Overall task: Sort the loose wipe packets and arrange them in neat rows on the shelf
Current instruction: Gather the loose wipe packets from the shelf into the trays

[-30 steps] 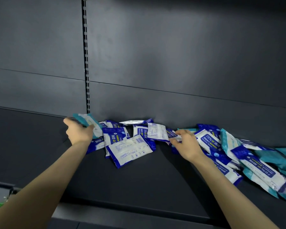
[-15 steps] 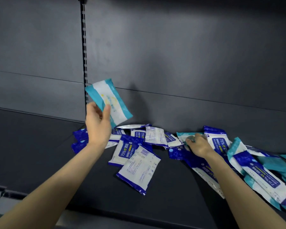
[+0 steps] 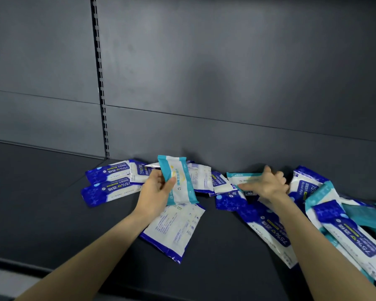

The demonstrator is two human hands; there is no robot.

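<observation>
Blue-and-white and teal-and-white wipe packets lie scattered along the back of a dark shelf (image 3: 41,203). My left hand (image 3: 155,189) grips a teal-and-white packet (image 3: 178,183), held upright above a white-backed blue packet (image 3: 172,229) lying on the shelf. My right hand (image 3: 267,185) rests on another teal packet (image 3: 244,178) near the back wall, thumb pointing left across it and fingers curled over its far edge. Two blue packets (image 3: 109,181) lie side by side at the left of the pile.
A heap of blue and teal packets (image 3: 345,227) fills the right side of the shelf, under my right forearm. The grey back panel has a slotted upright (image 3: 100,83). The shelf's front lip (image 3: 52,272) runs along the bottom left.
My left hand has lowered the teal packet from in front of the back panel to just above the pile and turned it upright. My right hand has shifted slightly on the teal packet.
</observation>
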